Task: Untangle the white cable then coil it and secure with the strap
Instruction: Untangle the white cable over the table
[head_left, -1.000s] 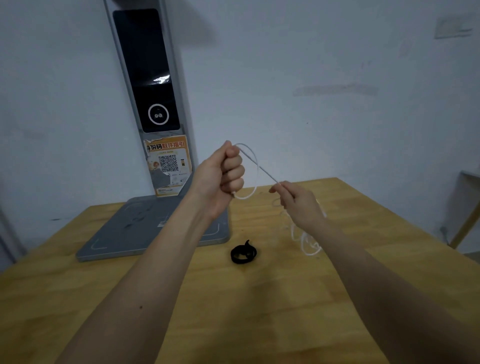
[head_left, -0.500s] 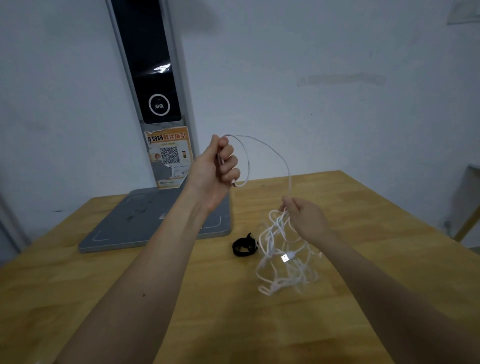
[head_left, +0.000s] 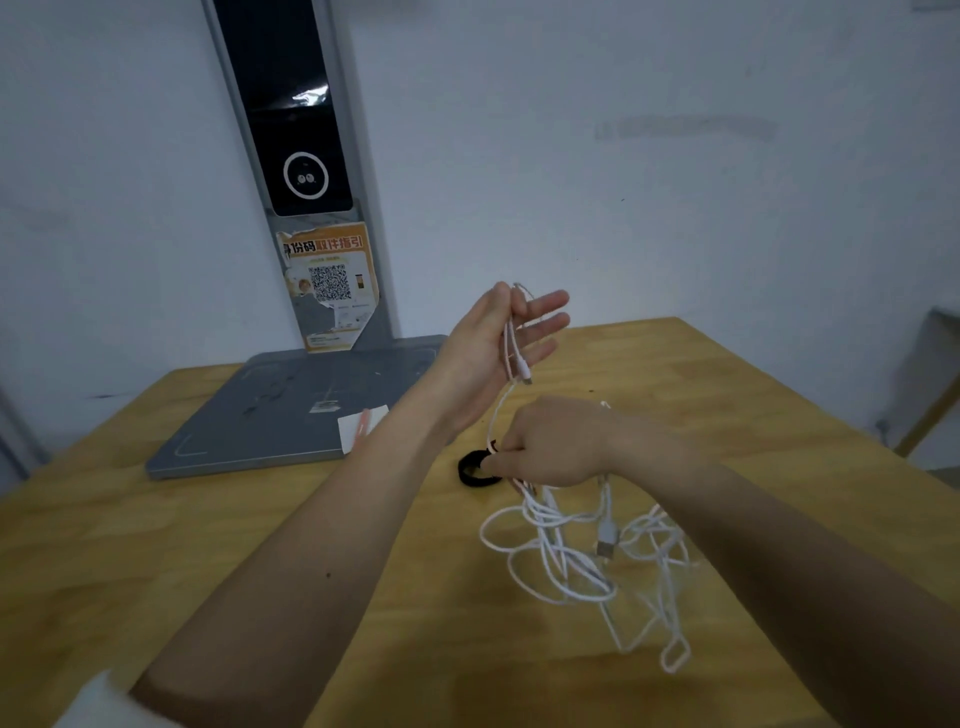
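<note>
Since half a second ago my left hand (head_left: 491, 338) has opened out: the fist is gone and its fingers (head_left: 545, 301) now stretch nearly straight, with a doubled length of the thin white cable (head_left: 550, 540) lying across the palm, seemingly caught between thumb and forefinger (the exact contact is hard to make out). One small plug end dangles just below that palm. My right hand (head_left: 550, 447) has dropped lower and nearer the tabletop, knuckles up, fingers curled and pinching the strands that run down from the left hand.

Below the right hand, most of the cable spreads in loose, tangled loops on the light wooden table (head_left: 208, 561), with a USB plug (head_left: 605, 543) showing among them. A small black strap ring (head_left: 470, 470) lies on the wood just beside the right hand's fingertips, partly hidden by them; whether they touch it I cannot tell.

Farther back stands a grey flat-based device with a tall dark-screened column (head_left: 296, 405), an orange QR-code sticker (head_left: 327, 283) on its post, against a pale wall (head_left: 675, 208).
</note>
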